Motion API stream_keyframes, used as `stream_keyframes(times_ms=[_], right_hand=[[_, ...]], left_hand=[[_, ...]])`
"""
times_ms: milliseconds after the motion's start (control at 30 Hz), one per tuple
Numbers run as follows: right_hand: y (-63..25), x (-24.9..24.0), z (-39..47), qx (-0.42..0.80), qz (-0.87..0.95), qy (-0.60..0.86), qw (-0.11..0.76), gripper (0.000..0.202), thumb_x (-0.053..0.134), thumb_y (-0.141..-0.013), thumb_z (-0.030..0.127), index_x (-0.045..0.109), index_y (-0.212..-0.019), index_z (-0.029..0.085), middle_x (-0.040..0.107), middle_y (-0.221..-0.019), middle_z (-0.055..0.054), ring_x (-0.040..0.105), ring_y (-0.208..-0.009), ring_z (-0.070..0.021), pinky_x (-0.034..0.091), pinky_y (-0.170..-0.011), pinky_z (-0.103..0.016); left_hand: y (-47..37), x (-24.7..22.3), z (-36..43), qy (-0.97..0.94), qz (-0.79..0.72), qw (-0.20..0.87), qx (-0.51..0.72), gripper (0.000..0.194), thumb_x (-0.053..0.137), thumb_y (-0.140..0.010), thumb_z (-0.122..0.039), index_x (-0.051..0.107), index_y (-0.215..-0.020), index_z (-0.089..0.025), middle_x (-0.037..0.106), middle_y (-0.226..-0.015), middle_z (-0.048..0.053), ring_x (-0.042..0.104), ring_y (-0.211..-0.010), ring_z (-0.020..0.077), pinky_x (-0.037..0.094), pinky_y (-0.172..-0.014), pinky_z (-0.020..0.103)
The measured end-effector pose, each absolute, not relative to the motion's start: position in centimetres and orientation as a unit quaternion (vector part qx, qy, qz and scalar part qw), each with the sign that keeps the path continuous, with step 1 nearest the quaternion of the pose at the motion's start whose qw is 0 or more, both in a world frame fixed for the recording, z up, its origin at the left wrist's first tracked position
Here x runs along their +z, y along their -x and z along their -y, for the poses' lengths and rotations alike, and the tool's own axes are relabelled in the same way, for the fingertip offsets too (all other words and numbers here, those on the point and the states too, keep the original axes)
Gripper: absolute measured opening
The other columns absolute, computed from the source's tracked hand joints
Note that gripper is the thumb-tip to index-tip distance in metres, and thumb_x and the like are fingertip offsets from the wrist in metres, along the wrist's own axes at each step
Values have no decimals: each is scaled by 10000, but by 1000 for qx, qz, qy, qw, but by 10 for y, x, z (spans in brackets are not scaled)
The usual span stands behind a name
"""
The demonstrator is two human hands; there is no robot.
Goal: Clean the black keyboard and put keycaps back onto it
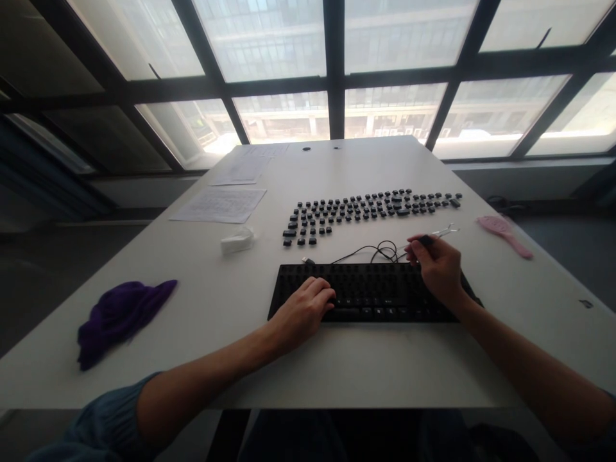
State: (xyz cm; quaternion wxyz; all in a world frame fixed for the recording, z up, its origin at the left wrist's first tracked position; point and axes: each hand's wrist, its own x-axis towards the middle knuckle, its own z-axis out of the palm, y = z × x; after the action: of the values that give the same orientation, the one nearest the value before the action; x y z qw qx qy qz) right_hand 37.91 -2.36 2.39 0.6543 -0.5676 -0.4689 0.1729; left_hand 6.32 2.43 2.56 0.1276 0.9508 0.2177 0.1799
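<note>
A black keyboard (366, 314) lies before me at the near side of the white table (231, 372). Many of its upper keys look bare, while the bottom rows still carry keycaps. My left hand (308, 303) rests on its left half, fingers bent and lying over the keys. Above the keyboard's right end, my right hand (437, 262) is closed on a wire keycap puller (447, 230), whose thin prongs stick out to the upper right. A small black piece shows between thumb and fingers; whether it is the handle or a keycap is unclear. Loose keycaps (356, 208) stand in rows beyond.
The keyboard's cable (380, 249) is coiled behind it, its USB plug (308, 261) at the left. A purple cloth (122, 317) and white tissue pack (237, 240) lie left, with paper sheets (219, 205) farther back. A pink hairbrush (505, 234) lies near the right edge.
</note>
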Motion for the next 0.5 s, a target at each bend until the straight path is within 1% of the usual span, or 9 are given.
stream_keyframes(times_ms=[200, 367, 500], right_hand=[[-378, 24, 23, 172, 478, 568, 647, 271, 714, -886, 448, 712, -920, 179, 706, -737, -29, 619, -573, -136, 513, -523, -259], [-378, 23, 23, 171, 481, 569, 644, 249, 713, -889, 427, 713, -928, 181, 705, -740, -27, 613, -570, -131, 512, -523, -257], [-380, 20, 22, 172, 484, 567, 644, 246, 709, -892, 424, 714, -932, 181, 705, -751, -28, 614, -578, -131, 507, -525, -256]], left_hand=[[-64, 23, -24, -948, -215, 132, 194, 154, 515, -979, -113, 637, -1063, -155, 628, -1062, 117, 568, -995, 239, 566, -902, 426], [-64, 22, -23, -945, -218, 133, 204, 156, 504, -986, -112, 627, -1063, -170, 618, -1049, 110, 559, -986, 239, 558, -905, 416], [-64, 19, -22, -941, -219, 143, 216, 151, 500, -983, -99, 611, -1073, -148, 614, -1043, 115, 549, -990, 238, 544, -908, 400]])
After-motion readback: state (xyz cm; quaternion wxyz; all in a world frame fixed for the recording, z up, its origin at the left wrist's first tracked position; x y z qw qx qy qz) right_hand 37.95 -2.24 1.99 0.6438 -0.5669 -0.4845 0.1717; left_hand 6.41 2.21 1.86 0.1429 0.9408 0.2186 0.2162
